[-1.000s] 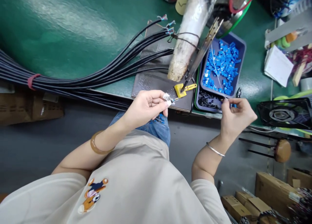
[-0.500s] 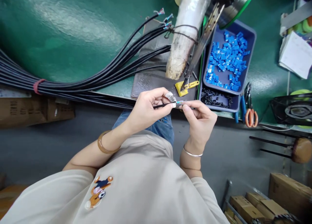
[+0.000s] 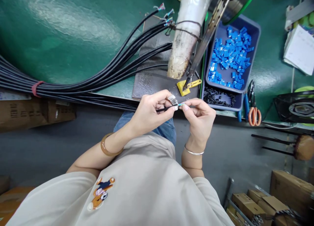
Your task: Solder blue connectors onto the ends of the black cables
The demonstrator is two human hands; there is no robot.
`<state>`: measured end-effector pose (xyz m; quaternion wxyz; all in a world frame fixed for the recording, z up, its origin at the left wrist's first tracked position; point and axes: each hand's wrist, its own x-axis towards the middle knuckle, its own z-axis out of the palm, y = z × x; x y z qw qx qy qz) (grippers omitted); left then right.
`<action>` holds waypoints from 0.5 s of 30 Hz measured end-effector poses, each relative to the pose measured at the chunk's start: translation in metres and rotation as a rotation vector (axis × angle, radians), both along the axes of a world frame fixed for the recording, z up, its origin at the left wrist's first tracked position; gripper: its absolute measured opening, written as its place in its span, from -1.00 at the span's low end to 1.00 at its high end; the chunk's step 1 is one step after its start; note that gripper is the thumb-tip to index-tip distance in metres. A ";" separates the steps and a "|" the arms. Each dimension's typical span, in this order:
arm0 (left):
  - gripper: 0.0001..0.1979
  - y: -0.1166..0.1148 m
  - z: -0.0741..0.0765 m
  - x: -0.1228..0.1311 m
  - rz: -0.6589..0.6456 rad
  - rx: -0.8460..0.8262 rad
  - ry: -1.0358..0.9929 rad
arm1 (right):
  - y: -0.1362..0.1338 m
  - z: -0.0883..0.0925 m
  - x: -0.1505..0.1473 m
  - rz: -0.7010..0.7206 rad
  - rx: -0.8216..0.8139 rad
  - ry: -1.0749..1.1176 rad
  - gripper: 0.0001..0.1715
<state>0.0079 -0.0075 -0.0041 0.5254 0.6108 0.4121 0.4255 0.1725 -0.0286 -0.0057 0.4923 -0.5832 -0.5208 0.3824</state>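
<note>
Since the coloured wires (image 3: 181,104) are so fine, my left hand (image 3: 153,112) pinches the black cable (image 3: 165,108) close behind its stripped end, presumably for steadiness, at the dark board's (image 3: 149,85) near edge, while my right fingertips close on the wires, leaving that hand (image 3: 201,118) little bulk around them. Right of the board, a grey-blue tray (image 3: 227,76) corrals loose blue connectors (image 3: 220,64); left of it, a red tie (image 3: 36,89) gathers the cable bundle (image 3: 59,85), probably against tangling.
</note>
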 end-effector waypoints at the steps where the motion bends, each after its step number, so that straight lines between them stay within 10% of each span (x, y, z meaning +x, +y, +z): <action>1: -0.92 0.000 0.000 0.000 -0.009 -0.006 0.001 | 0.000 0.000 0.000 0.001 0.003 -0.003 -0.89; 11: -0.91 -0.004 0.000 -0.001 -0.037 -0.056 -0.019 | -0.003 0.000 -0.004 0.008 0.054 -0.082 -0.89; 15: -0.89 -0.003 0.001 -0.003 0.009 -0.158 -0.154 | -0.010 -0.002 -0.016 -0.048 0.315 -0.373 -0.95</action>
